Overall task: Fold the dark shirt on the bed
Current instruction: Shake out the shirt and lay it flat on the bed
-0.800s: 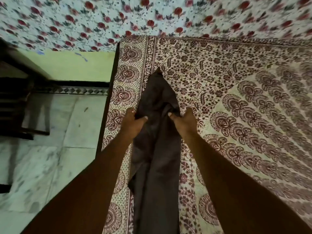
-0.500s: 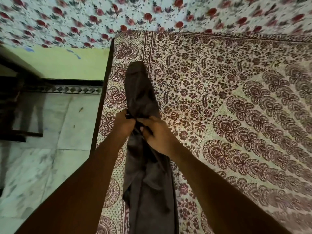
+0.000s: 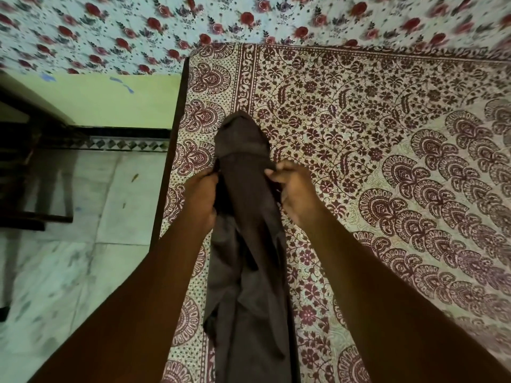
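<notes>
Both hands (image 3: 200, 193) (image 3: 294, 190) grip the shirt (image 3: 246, 222) near the bed's edge (image 3: 170, 172)

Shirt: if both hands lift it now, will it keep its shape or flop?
Probably floppy: the shirt lies in soft creases and bunches where the left hand and right hand pinch its edges. Likely light, since the cloth looks thin. The long lower part would probably sag onto the bed.

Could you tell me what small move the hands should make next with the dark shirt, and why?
Probably lift both gripped edges and carry them toward the body, folding the strip crosswise. The left hand and right hand each grip a side edge of the dark shirt, already a long narrow strip on the bed.
</notes>
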`<state>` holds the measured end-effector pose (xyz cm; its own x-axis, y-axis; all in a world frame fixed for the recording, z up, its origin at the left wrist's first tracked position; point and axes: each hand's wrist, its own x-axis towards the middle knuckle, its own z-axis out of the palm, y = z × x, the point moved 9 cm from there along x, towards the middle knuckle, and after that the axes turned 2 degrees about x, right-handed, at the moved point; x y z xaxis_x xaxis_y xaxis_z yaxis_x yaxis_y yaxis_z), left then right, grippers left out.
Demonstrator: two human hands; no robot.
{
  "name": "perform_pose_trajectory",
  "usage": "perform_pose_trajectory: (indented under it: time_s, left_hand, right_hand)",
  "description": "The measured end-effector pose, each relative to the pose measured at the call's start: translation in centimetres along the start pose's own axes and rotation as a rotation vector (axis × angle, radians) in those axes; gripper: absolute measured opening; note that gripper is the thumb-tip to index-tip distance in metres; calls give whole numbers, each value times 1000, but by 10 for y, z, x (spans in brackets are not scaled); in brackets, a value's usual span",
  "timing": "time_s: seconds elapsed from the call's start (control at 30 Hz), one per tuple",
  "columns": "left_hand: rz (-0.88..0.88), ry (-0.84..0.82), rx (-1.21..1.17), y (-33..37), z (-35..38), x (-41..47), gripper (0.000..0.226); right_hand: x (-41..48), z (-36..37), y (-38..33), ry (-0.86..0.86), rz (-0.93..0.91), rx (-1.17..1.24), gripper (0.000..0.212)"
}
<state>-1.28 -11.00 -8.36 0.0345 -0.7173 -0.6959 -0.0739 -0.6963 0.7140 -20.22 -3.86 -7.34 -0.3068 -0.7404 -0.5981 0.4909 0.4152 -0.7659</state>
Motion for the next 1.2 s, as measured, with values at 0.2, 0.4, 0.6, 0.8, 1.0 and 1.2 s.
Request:
perform_pose_trajectory:
  time_s: [0.2, 0.4, 0.6, 0.8, 1.0, 1.2]
  left_hand:
    - [-184, -246, -179, 1, 9, -22, 33]
    - [170, -275, 318, 48, 1, -67, 27]
    - [534, -342, 645, 100, 0, -148, 31]
    - [732, -252, 748, 171, -31, -257, 44]
    - [757, -421, 680, 227, -47, -378, 30]
    - [996, -398, 771, 285, -65, -495, 23]
  right_hand:
    - [-23, -31, 7, 147, 300, 426, 40]
    - [-61, -40, -34, -12, 243, 115, 11]
    - [-128, -39, -122, -122, -186, 85, 36]
    - [-255, -38, -214, 39, -537, -496, 10]
    - [-396, -32, -256, -103, -376, -808, 61]
    - [-510, -66, -289, -54, -150, -1268, 70]
